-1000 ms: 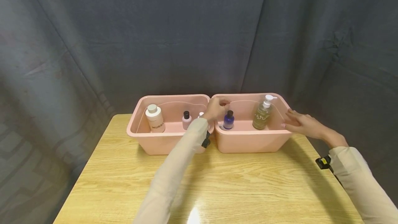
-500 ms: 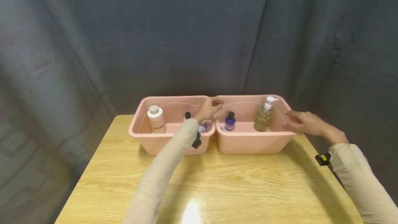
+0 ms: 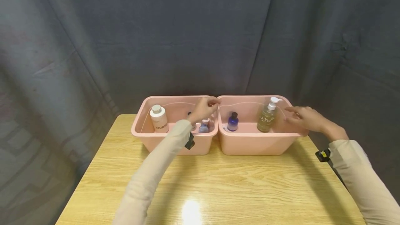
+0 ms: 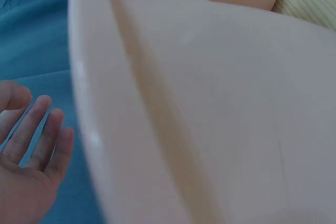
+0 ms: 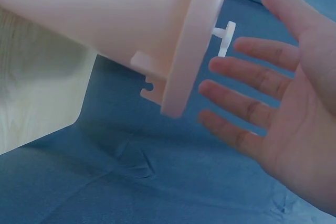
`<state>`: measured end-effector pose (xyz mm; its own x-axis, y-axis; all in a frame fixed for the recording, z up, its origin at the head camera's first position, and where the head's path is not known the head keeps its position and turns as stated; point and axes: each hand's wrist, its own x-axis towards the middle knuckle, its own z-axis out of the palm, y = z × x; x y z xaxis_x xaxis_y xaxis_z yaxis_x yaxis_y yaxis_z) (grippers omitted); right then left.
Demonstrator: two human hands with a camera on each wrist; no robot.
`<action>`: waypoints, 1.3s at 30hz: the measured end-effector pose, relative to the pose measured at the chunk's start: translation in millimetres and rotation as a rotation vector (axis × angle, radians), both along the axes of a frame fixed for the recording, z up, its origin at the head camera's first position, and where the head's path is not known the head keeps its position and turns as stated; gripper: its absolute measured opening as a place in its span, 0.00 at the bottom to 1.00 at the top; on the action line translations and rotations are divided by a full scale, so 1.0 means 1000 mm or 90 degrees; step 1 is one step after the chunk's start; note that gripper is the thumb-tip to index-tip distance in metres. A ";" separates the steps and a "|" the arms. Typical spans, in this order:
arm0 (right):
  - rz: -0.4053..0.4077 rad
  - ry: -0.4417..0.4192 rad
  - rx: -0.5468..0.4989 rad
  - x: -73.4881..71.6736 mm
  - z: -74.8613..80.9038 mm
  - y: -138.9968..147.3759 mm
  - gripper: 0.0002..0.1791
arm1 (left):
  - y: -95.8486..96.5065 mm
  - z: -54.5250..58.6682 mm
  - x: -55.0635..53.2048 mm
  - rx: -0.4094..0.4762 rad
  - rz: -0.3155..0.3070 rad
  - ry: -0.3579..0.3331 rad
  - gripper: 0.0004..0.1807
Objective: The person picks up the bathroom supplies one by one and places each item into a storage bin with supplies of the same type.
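Note:
In the head view, my left hand (image 3: 204, 108) hovers at the right end of the left pink bin (image 3: 175, 141). Its fingers are relaxed and hold nothing, as the left wrist view also shows. Below it is a small white-capped bottle (image 3: 204, 126); a dark-capped bottle is mostly hidden by the forearm. A large white bottle (image 3: 159, 119) stands at the bin's left. My right hand (image 3: 307, 119), fingers spread and holding nothing, is at the right rim of the second pink bin (image 3: 253, 145). Inside that bin stand a blue bottle (image 3: 232, 122) and a pump bottle (image 3: 267, 117).
The two bins stand end to end near the back of a wooden table (image 3: 231, 183). A dark curtain (image 3: 187, 37) hangs behind and at the sides. A white pump nozzle (image 5: 227, 38) shows above the bin rim in the right wrist view.
My left hand has moved left, from over the right bin to the left bin's end, uncovering the white-capped bottle. My right hand has stayed near the right rim.

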<state>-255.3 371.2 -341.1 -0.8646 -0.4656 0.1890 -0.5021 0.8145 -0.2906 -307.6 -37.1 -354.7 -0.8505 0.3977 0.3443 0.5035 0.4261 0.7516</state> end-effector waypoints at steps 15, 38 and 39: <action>0.015 0.104 -0.021 -0.006 0.011 -0.013 0.15 | -0.031 0.013 0.007 0.042 -0.005 0.044 0.11; -0.053 0.151 -0.003 -0.011 0.027 -0.030 0.16 | -0.072 0.019 0.019 0.080 0.007 0.053 0.11; -0.055 0.161 -0.006 -0.011 0.028 -0.030 0.16 | -0.075 0.019 0.020 0.079 0.011 0.050 0.11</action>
<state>-265.9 341.3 -313.4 -0.8257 -0.3897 0.4078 -0.4885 0.8555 -0.1718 -288.0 -112.0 -335.9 -0.8257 0.3329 0.4554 0.5557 0.3410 0.7582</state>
